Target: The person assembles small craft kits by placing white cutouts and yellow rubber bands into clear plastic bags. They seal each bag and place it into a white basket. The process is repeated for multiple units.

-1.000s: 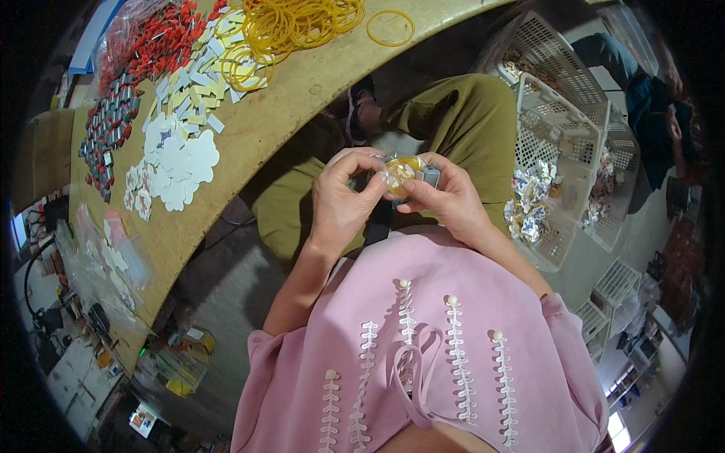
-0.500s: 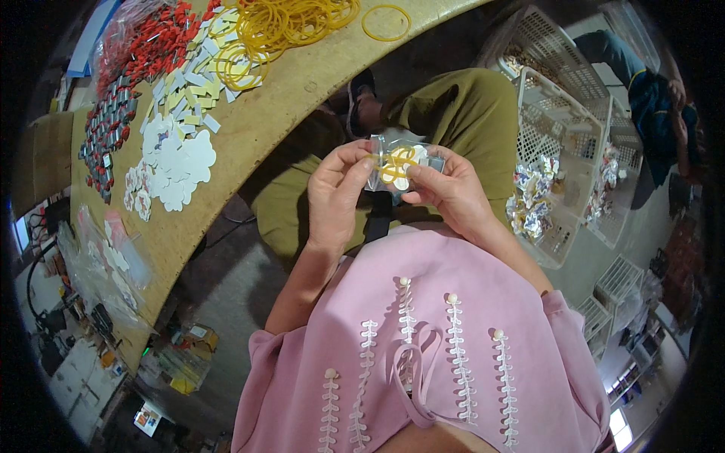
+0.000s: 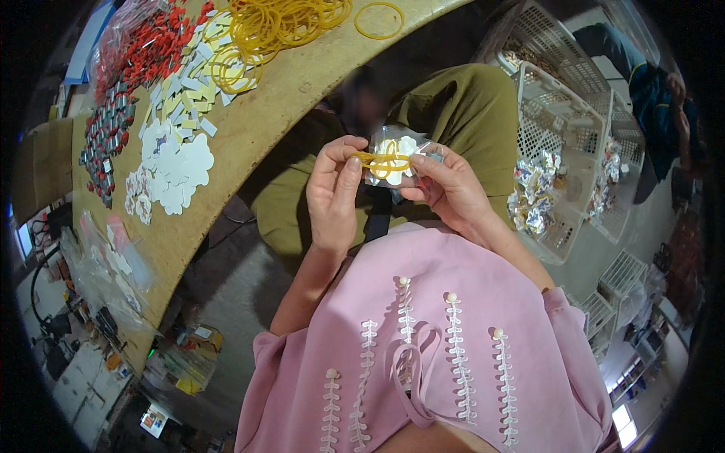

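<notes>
My left hand [image 3: 334, 192] and my right hand [image 3: 445, 189] hold between them a small clear packet [image 3: 393, 157] with white flower-shaped card pieces inside. A yellow rubber band [image 3: 381, 161] is stretched across the packet, pinched by the fingertips of both hands. The hands are raised over my lap, above the pink dress [image 3: 423, 355].
A tan worktable [image 3: 279, 98] curves along the left, carrying yellow rubber bands [image 3: 279, 23], white flower cards [image 3: 177, 170], red pieces [image 3: 147, 49] and dark small parts [image 3: 102, 143]. White mesh baskets [image 3: 555, 136] with finished packets stand at the right. Another person [image 3: 657, 90] sits far right.
The packet and both hands have risen slightly and spread apart. The rubber band is now stretched flat across the packet.
</notes>
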Action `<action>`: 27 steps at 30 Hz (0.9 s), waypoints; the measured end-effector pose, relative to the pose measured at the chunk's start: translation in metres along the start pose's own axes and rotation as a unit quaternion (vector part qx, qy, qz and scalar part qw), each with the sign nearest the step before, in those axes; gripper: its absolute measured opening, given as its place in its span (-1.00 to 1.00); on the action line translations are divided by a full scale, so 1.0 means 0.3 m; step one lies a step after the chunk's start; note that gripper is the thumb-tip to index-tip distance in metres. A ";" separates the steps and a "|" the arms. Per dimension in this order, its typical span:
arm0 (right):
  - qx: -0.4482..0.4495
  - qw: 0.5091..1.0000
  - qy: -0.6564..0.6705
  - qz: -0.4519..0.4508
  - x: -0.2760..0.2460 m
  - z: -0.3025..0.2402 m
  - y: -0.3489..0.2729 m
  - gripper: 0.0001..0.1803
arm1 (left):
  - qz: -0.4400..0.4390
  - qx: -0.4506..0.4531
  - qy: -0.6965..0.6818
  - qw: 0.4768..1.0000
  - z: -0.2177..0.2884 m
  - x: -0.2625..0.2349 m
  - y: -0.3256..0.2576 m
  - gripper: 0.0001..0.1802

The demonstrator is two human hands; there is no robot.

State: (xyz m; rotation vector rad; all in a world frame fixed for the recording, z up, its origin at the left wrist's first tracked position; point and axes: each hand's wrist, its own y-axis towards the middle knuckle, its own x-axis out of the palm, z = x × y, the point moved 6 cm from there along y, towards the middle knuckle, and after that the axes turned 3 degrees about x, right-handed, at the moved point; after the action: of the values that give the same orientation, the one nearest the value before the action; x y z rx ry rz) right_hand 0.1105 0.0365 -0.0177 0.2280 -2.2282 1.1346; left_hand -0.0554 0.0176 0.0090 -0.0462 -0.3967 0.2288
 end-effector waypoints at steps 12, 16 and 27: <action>0.041 0.998 -0.019 -0.041 0.000 0.008 0.010 -0.79 | -0.111 0.106 0.223 0.963 0.047 0.015 0.020 -0.93; 0.030 0.999 0.041 -0.015 0.009 0.006 0.008 -0.77 | -0.102 0.113 0.181 0.972 0.067 0.027 0.015 -0.93; -0.004 0.999 0.029 0.027 -0.008 -0.008 0.013 -0.74 | -0.003 0.024 0.053 0.998 0.056 -0.019 0.018 -0.86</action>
State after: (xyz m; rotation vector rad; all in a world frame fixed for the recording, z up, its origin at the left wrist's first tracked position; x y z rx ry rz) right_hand 0.1118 0.0407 -0.0207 0.1311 -2.1982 1.1462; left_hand -0.0681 0.0215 0.0218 -0.0102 -0.2847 0.2290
